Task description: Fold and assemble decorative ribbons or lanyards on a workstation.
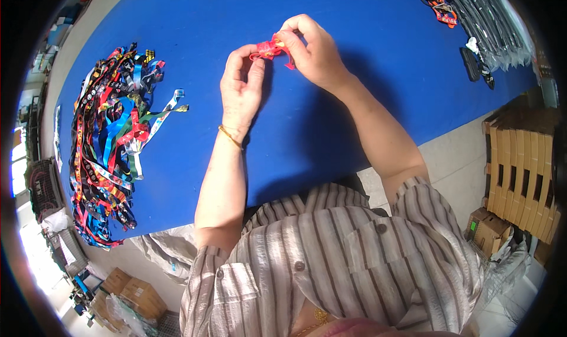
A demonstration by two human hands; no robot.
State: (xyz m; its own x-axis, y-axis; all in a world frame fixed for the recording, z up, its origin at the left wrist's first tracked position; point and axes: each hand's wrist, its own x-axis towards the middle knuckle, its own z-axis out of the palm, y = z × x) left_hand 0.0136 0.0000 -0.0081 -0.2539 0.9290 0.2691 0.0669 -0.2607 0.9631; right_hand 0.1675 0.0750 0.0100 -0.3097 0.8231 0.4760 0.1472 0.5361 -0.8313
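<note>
A red printed ribbon strap (269, 50), bunched into loops, is held up over the blue table between my two hands. My left hand (243, 80) pinches its left end with thumb and fingers. At the other end, my right hand (312, 50) grips the ribbon between thumb and forefinger, and a short pointed tail hangs below these fingers. A gold bracelet (231, 137) circles my left wrist. Left of my hands lies a large heap of multicoloured printed ribbon straps (106, 142), some with ends trailing toward the middle of the table.
The blue table (207, 18) spans the view. Plastic-wrapped dark flat packs (487, 27) lie at its far right, beside orange straps (444, 9) and a small black object (470, 64). Stacked cardboard (520, 171) stands on the right; boxes (139, 295) sit on the floor lower left.
</note>
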